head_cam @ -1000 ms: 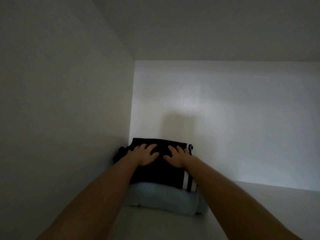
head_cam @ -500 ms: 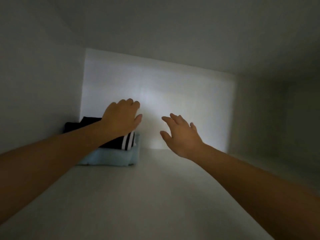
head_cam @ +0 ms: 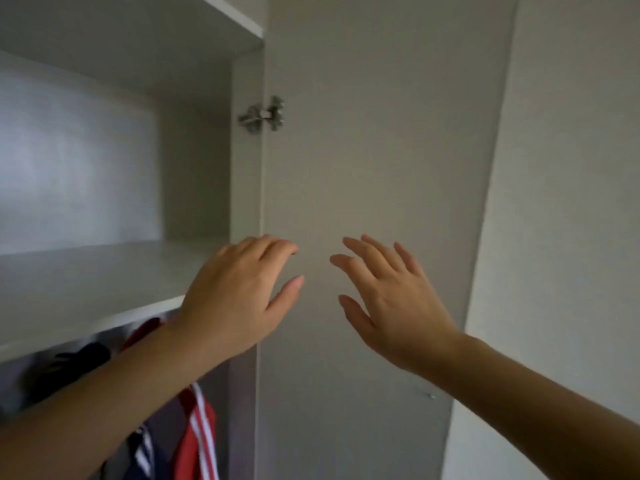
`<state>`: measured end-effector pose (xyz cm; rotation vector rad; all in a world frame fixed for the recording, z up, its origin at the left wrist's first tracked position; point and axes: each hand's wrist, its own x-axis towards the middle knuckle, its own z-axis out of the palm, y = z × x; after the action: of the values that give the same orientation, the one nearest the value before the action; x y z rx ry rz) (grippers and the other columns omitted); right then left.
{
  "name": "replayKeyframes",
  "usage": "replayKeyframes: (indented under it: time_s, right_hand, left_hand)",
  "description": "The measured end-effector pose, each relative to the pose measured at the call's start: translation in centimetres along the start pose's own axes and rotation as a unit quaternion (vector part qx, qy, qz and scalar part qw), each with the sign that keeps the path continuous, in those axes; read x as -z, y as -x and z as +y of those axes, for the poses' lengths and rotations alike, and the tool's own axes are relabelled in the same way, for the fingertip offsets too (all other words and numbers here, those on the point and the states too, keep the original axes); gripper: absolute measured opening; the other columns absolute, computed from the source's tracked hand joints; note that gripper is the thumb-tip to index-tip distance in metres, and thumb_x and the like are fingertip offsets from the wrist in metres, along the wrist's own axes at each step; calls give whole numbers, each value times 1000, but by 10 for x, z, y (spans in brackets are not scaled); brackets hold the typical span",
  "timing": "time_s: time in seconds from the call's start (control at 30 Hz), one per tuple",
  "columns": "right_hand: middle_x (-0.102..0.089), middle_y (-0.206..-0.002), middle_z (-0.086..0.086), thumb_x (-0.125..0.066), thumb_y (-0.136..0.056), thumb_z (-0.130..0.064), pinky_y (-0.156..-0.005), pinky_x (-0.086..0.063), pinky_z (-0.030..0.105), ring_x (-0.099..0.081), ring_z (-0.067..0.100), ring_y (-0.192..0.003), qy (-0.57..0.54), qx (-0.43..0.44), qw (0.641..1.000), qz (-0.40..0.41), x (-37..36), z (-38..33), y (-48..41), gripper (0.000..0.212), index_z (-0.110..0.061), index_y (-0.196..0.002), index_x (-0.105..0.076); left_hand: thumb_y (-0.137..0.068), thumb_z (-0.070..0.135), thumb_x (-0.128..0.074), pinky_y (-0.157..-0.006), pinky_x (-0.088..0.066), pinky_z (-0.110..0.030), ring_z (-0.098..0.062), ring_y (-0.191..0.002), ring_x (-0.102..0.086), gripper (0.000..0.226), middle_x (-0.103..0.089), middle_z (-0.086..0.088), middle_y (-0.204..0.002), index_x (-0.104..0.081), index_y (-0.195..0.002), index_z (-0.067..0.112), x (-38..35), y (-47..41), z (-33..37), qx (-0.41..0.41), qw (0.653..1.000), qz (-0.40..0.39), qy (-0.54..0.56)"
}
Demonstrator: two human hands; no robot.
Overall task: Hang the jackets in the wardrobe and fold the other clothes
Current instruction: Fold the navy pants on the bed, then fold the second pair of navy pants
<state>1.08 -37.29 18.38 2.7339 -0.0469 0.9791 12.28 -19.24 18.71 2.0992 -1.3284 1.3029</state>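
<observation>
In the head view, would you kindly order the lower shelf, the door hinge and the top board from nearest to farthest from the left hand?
1. The lower shelf, beside and below the left hand.
2. The door hinge, above the hand.
3. The top board, higher still, at the frame's top.

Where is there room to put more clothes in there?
The shelf is bare in view, from the back wall to the side panel by the hinge. Under it, hanging jackets crowd the space.
</observation>
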Motion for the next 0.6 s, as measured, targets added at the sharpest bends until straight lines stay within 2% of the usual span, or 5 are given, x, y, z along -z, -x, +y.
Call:
replayKeyframes:
  time_s: [0.13, 0.37, 0.6]
  right_hand:
    - [-34, -152, 1, -41, -97, -41, -117, -19, 49, -26, 24, -144, 41, -96, 995, -9, 31, 63, 85, 45, -26, -139, -39]
    - [-33, -153, -1, -41, -97, -39, -118, -17, 48, -25, 22, -144, 87, -237, 967, -40, 62, 150, 220, 43, -25, -138, -40]
    - [-38, -150, 3, -44, -97, -35, -117, -22, 52, -30, 24, -142, 116, -362, 922, -78, 62, 252, 363, 41, -21, -136, -46]
  left_hand:
    - [-91, 39, -42, -71, -50, -35, -27, -86, -63, 40, -66, -4, -101, -63, -109, 10, -37, -11, 110, -22, 991, 16, 132]
    - [-93, 43, -43, -77, -44, -24, -17, -91, -66, 41, -68, 2, -108, -62, -114, 13, -101, -30, 278, -82, 947, -65, 302]
    - [-92, 42, -45, -83, -43, -23, -17, -101, -65, 41, -66, 0, -116, -62, -117, 14, -190, -29, 454, -78, 883, -140, 441]
